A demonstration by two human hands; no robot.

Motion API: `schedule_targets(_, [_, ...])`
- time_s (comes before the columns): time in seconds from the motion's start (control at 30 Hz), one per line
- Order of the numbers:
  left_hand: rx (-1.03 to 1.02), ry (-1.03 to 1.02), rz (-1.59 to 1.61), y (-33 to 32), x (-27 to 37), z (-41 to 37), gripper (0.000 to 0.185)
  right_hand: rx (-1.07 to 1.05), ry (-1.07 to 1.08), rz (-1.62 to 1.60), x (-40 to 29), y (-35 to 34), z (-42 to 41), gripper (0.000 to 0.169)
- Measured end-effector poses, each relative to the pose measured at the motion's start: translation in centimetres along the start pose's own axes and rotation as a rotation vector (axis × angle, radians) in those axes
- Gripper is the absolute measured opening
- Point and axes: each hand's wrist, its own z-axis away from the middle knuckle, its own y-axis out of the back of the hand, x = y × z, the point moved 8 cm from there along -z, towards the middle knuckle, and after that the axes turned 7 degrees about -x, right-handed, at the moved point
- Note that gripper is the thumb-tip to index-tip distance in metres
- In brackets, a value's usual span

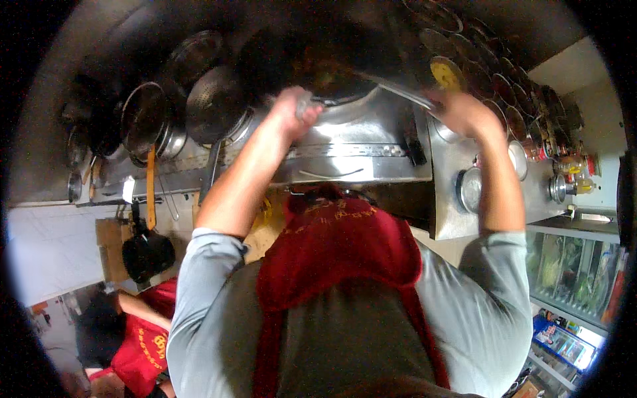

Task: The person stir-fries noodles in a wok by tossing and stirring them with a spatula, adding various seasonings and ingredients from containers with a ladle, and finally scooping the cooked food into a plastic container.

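In the head view, a dark wok (328,74) sits at the top centre over the steel stove front, its contents too dim to name. My left hand (298,112) grips the wok's near left rim through a pale cloth (303,104). My right hand (460,113), blurred, is closed around the handle of a long metal utensil (405,94) that reaches left into the wok; its head cannot be made out. Just beyond my right hand lies a round container with yellow contents (445,72).
Left of the wok are a perforated strainer (211,107) and round pans (144,117). Many round containers (512,89) stand at the right, near a steel bowl (470,189) on the counter (453,219). Behind at lower left is a person in a red apron (144,348).
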Motion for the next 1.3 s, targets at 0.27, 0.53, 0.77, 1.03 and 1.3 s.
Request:
schedule_targets(0.27, [0.21, -0.067, -0.378, 1.2, -7.8, 7.2, 0.022, -0.005, -0.074, -0.044, -0.7, -1.9, 7.6, 0.055])
schedule_targets(0.53, [0.009, -0.097, -0.034, 4.7, -3.8, -1.1, 0.028, 0.217, -0.044, -0.077, -3.6, -4.1, -1.7, 0.042])
schedule_targets(0.77, [0.169, -0.131, -0.37, 2.8, -5.2, 5.1, 0.021, 0.436, 0.025, -0.373, 2.8, -4.3, 7.4, 0.041])
schedule_targets(1.03, [0.128, -0.118, -0.117, 8.3, 0.8, -9.5, 0.044, 0.266, -0.151, -0.607, -1.8, -11.1, 2.8, 0.043])
schedule_targets(1.3, [0.305, -0.137, -0.653, 15.3, -1.8, -1.2, 0.068, 0.235, -0.078, -0.964, -2.3, -22.1, -0.8, 0.036])
